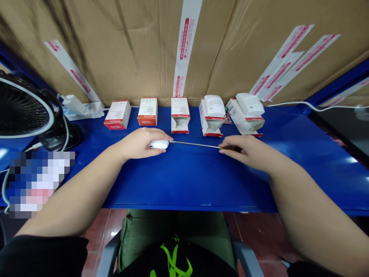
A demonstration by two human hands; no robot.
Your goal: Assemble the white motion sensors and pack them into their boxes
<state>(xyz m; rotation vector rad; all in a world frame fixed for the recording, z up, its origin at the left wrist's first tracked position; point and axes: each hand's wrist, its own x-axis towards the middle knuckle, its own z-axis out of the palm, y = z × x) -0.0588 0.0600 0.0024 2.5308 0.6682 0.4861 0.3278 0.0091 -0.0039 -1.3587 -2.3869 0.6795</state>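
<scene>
My left hand [142, 142] is closed around a small white detector [159, 144], fingers on its far side and thumb on its near side. In my right hand [245, 150] is a screwdriver [196, 144], gripped by its brown handle. Its long metal shaft runs left across the blue table, and the tip meets the right end of the detector. Just beyond my hands stand a box with an open front flap [180, 111] and two more open boxes, each with a white detector on top: one detector [215, 105] in the middle right, another detector [250, 104] farther right.
Two closed detector boxes, one red-edged [117, 113] and one orange-edged [148, 111], stand at the back left. A small circuit board [227, 116] lies between the right boxes. A black fan [25, 107] and a power strip [86, 110] are at the left. Cardboard [144, 50] walls the back.
</scene>
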